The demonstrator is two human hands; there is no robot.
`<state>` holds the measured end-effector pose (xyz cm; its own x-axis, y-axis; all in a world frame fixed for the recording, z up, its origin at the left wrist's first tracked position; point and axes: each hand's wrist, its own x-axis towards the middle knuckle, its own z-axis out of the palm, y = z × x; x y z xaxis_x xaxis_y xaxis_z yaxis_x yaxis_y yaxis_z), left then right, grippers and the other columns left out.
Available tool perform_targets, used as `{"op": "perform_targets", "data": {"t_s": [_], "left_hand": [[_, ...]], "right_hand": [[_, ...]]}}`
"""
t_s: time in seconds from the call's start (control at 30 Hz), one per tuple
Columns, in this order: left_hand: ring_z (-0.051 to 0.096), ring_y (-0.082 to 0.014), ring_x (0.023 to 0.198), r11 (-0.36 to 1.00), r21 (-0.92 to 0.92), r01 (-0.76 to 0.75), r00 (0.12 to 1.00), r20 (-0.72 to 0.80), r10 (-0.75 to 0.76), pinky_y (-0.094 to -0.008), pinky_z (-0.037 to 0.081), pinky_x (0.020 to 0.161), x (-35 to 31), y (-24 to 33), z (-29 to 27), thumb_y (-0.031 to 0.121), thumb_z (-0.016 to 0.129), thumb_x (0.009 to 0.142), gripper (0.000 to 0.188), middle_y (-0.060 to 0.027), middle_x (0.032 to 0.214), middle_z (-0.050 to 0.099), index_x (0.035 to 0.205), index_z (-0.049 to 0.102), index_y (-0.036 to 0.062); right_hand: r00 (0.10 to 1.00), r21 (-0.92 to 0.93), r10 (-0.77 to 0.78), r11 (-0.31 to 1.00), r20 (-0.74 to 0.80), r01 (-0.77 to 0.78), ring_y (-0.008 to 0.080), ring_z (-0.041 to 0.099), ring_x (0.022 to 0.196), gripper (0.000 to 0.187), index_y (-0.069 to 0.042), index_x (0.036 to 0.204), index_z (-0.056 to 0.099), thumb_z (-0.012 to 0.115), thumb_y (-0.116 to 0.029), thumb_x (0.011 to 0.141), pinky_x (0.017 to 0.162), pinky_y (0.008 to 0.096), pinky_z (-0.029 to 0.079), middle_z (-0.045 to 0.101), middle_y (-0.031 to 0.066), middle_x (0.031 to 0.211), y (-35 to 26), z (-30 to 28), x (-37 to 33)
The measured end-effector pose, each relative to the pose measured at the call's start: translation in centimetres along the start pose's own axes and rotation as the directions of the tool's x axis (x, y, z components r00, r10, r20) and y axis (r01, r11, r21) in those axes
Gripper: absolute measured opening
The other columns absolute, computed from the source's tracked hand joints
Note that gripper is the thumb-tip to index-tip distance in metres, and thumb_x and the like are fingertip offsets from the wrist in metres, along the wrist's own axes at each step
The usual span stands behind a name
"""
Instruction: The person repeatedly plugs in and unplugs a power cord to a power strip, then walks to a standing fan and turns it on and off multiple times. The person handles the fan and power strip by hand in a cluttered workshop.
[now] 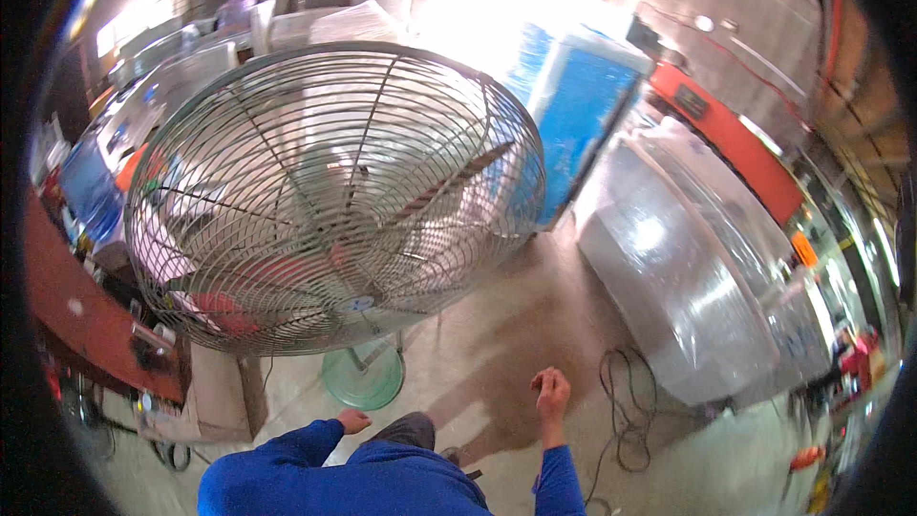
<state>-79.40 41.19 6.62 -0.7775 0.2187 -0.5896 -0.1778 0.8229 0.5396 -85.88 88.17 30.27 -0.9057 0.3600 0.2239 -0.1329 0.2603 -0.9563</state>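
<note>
My right hand (551, 394) is held out over the floor, its fingers curled inward. What lies inside the curl, if anything, is too small to make out. My left hand (354, 421) hangs low beside my body, small and blurred, so its fingers do not show clearly. Both arms wear blue sleeves. Ahead and to the left stands a large pedestal fan (349, 220) with a round wire cage, nearest to my left hand. Its round green base (363, 380) rests on the floor. Neither hand touches the fan.
A brown-red table (91, 301) runs along the left, with a blue water jug (91, 191) behind it. A tall blue wrapped unit (583, 115) stands beyond the fan. Large plastic-wrapped grey goods (673, 277) are at the right. A dark cable (626, 411) lies coiled on the floor.
</note>
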Motion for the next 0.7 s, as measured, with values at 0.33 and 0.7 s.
{"op": "perform_targets", "data": {"t_s": [0.33, 0.7], "left_hand": [[0.069, -0.0263, 0.081, 0.939, 0.071, 0.337, 0.941, -0.014, -0.337, -0.0393, 0.054, 0.073, 4.3, 0.8, 4.8, 0.031, 0.059, 0.084, 0.028, -0.0161, 0.091, 0.071, 0.095, 0.073, 0.009], [0.062, -0.0227, 0.104, 0.91, -0.406, 0.087, 0.483, -0.782, -0.394, -0.0358, 0.048, 0.088, 13.1, 20.5, 3.0, 0.03, 0.058, 0.09, 0.038, -0.0152, 0.112, 0.067, 0.114, 0.064, 0.0017]], "right_hand": [[0.895, 0.336, -0.193, 0.941, 0.401, 0.053, 0.0108, 0.055, 0.072, 0.03, -0.001, 0.087, 0.056, 0.044, -0.025, 0.101, 0.07, 0.027, 0.048, 0.059, 0.0029, 0.079, -5.5, 15.4, 34.9], [0.06, 0.586, -0.637, 0.739, 0.768, 0.333, 0.0359, 0.06, 0.078, 0.026, -0.001, 0.1, 0.051, 0.05, -0.027, 0.098, 0.069, 0.0434, 0.046, 0.059, 0.02, 0.082, -15.4, 40.8, 33.5]]}}
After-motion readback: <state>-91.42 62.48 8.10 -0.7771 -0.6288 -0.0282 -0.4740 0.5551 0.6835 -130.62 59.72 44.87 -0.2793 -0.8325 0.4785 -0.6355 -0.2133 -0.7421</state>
